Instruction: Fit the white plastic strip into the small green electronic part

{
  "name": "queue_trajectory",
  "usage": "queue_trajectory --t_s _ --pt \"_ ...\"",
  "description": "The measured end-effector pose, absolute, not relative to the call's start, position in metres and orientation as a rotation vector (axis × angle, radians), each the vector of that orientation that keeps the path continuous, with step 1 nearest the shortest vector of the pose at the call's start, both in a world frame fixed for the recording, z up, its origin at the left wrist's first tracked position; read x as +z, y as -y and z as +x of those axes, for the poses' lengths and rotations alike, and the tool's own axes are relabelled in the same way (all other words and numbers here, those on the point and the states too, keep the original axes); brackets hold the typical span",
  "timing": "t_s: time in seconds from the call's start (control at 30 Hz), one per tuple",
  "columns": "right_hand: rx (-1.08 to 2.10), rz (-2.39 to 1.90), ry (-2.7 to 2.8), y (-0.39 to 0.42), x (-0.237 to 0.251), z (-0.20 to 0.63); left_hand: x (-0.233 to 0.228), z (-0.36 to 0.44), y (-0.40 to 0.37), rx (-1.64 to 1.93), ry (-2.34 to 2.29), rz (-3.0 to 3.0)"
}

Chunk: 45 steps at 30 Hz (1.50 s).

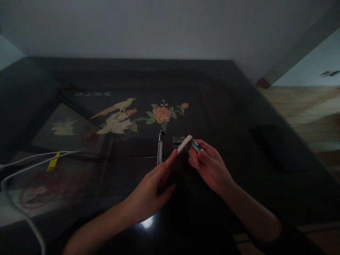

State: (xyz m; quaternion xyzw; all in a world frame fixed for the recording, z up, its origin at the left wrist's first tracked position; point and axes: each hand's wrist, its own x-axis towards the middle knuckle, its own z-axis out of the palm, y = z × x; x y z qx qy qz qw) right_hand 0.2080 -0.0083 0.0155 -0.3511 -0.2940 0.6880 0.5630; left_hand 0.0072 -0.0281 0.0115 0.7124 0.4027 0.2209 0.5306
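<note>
Where a dark, glossy table [220,95] fills most of the view, the left hand [150,191] and right hand [208,164] sit close together

Inlaid birds [117,122] lie toward nine o'clock, and a dark flat slab [283,152] past three. A pale cable [20,209] curves at eight; a slim white-and-black strip [160,150] stands near centre toward seven. A clear case [177,141] lies toward five, partly hidden by a pale, smooth, round-ended piece [184,144], which runs on from the left index fingertip; whether that hand grips it, I cannot tell. Its tip is just beside a green-and-white striped piece [195,145], pinched in the right fingertips toward four. A yellow tag [53,162] lies between eight and nine, without legible print. Of four pale characters [92,94] between nine and ten, 上 and 花 are readable
</note>
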Motion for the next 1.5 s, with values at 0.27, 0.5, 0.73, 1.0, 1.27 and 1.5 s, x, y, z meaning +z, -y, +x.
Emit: queue_trajectory --t_s 0.27,0.5,0.73,1.0,1.27,1.5 --pt "1.588 -0.874 0.669 0.0077 0.0173 0.2081 0.0157 0.0070 0.0318 0.492 -0.849 1.688" --pt "1.621 -0.910 0.600 0.0069 0.0196 0.2086 0.0177 0.0042 0.0325 0.459 -0.775 1.722" --pt "1.629 -0.909 0.583 0.0079 0.0206 0.2081 0.0165 0.0047 0.0325 0.497 -0.784 1.745" --pt "1.613 -0.844 0.705 0.0079 0.0161 0.2077 0.0135 0.0074 0.0292 0.537 -0.975 1.752" --pt "1.606 -0.828 0.708 0.0097 0.0167 0.2072 0.0145 0.0071 0.0274 0.510 -1.010 1.715" --pt "1.579 -0.872 0.699 0.0085 0.0175 0.2074 0.0144 0.0074 0.0308 0.510 -0.898 1.671"
